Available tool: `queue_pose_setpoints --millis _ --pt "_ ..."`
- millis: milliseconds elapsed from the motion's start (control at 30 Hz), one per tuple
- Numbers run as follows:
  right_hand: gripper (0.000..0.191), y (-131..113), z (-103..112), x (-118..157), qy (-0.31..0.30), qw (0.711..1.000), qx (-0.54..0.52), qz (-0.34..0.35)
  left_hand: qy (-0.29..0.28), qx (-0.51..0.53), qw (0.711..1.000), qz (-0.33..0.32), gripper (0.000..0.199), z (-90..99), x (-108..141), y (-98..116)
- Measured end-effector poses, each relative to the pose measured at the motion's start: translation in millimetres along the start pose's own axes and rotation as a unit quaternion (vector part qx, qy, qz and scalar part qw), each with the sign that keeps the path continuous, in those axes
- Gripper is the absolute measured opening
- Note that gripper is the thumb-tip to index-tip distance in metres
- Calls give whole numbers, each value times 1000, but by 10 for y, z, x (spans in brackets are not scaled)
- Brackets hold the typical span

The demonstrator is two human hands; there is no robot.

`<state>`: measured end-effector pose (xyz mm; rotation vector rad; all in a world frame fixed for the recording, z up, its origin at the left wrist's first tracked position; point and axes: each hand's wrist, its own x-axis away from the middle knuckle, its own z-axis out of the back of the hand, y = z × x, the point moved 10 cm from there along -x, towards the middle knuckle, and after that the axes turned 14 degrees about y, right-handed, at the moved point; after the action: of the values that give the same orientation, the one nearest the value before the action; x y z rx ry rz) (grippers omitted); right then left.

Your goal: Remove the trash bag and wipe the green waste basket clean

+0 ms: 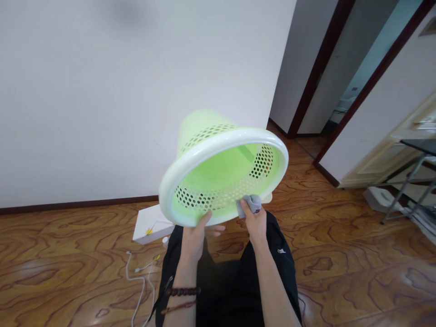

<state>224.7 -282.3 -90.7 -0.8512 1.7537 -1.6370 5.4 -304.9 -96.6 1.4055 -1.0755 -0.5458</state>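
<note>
A light green plastic basket point(218, 170) with a pale rim and bands of round holes is held up in front of my knees, tilted so its mouth faces me. My left hand point(197, 236) grips the near rim, thumb inside the mouth and fingers beneath it. Along the same rim, farther right, my right hand point(255, 222) is closed around a bunched grey cloth point(251, 204), which presses against the rim. The basket's base points away toward the wall and is hidden from me.
On the wood floor behind my left knee lies a white box point(150, 222). A white cable point(142, 278) runs along the floor at left. A plain wall point(85, 100) rises ahead. At right are a doorway, a metal-legged stand point(408, 186) and a white container point(378, 197).
</note>
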Motion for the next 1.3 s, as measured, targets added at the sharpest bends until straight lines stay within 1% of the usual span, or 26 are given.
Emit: queue_pose_setpoints --millis 100,167,233,300,367,400,433,533,600,700,767,900,967,1033,1100,1200,1300 --pt "43 -51 21 -29 -9 1000 7 19 0 13 1000 -5 57 48 -41 -20" --pt "45 -26 13 7 4 1000 24 19 2 20 1000 -7 57 43 -45 -37" --pt "49 40 -38 89 13 999 40 4 4 29 1000 -6 57 13 -32 -48" --pt "52 93 -120 179 5 999 41 -14 -1 46 999 -4 56 -39 -6 -49" --pt "52 92 -182 220 -10 999 34 -21 -6 63 998 -4 56 -84 21 -35" --pt "51 73 -179 209 -10 999 30 -21 -9 69 998 -6 57 -99 33 -25" --pt "51 52 -148 178 0 999 29 -20 -10 73 997 -8 57 -109 43 -14" --pt "52 17 1 65 57 997 47 -23 -14 73 997 -14 58 -131 65 7" --pt "52 38 13 54 71 995 65 -26 -16 72 997 -14 60 -146 72 7" --pt "49 98 -102 122 44 996 66 -35 -22 74 997 -10 59 -178 73 -15" --pt "49 103 -124 142 34 997 55 -37 -24 72 997 -5 56 -185 67 -34" --pt "52 31 16 54 46 998 48 -23 -13 63 998 -6 57 -144 47 -38" --pt "54 20 49 34 48 997 53 -17 -11 58 998 -9 56 -135 47 -30" --pt "55 50 11 69 46 997 62 -18 -14 59 998 -7 55 -145 54 -29" --pt "54 94 -88 136 30 997 64 -25 -15 64 998 -6 54 -153 61 -21" --pt "49 107 -200 192 8 999 42 -30 -6 62 998 -9 55 -133 55 2" --pt "46 53 -164 133 8 999 31 -20 -3 39 999 -1 58 -90 31 7"
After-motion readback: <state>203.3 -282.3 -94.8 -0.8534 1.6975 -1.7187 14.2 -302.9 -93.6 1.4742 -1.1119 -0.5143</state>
